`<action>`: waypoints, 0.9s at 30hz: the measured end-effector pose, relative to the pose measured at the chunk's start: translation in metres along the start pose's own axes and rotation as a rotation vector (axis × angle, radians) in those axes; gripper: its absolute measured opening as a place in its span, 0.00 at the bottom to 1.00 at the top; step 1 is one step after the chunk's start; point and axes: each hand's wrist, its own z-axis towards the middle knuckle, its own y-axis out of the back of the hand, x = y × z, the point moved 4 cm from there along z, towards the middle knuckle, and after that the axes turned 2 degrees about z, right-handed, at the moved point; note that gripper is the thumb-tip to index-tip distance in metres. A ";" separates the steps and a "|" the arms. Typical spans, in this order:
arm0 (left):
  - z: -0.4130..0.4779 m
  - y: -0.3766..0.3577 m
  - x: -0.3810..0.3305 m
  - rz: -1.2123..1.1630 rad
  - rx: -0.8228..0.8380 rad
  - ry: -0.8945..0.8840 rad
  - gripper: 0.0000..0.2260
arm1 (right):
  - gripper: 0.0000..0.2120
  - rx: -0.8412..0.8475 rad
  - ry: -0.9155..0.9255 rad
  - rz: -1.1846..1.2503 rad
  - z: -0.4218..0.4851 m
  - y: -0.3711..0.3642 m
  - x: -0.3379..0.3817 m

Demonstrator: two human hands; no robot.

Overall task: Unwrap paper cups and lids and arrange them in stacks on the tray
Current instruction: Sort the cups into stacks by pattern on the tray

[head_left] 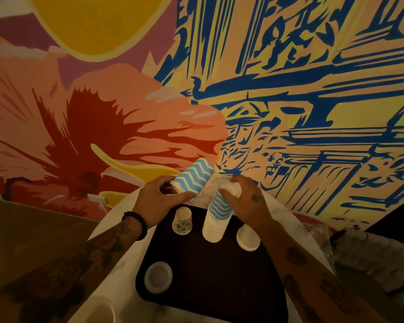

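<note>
The left hand [160,201] covers the open end of the small stack of blue zigzag cups [193,180] it grips, so how many cups are in it cannot be counted. The right hand [245,201] hides the top of the tall cup stack [216,220] standing on the tray [219,276]; something white sits under its fingers, too covered to identify. The tray's near edge is cut off by the bottom of the picture. A pale round rim [100,311] at the lower left is also cropped and dim. Crumpled clear wrapping [322,236] at the right lies in shadow, its contents unreadable. The print on the small patterned cup [182,221] is too small to make out.
</note>
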 end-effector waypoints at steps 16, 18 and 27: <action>-0.011 -0.040 -0.036 -0.009 0.196 -0.137 0.26 | 0.12 0.035 -0.220 0.622 -0.003 0.031 0.028; -0.009 -0.039 -0.036 -0.002 0.207 -0.135 0.33 | 0.11 0.018 -0.226 0.644 -0.002 0.034 0.027; 0.002 -0.014 -0.019 -0.001 0.027 0.006 0.21 | 0.11 -0.267 -0.087 0.488 0.024 0.078 0.031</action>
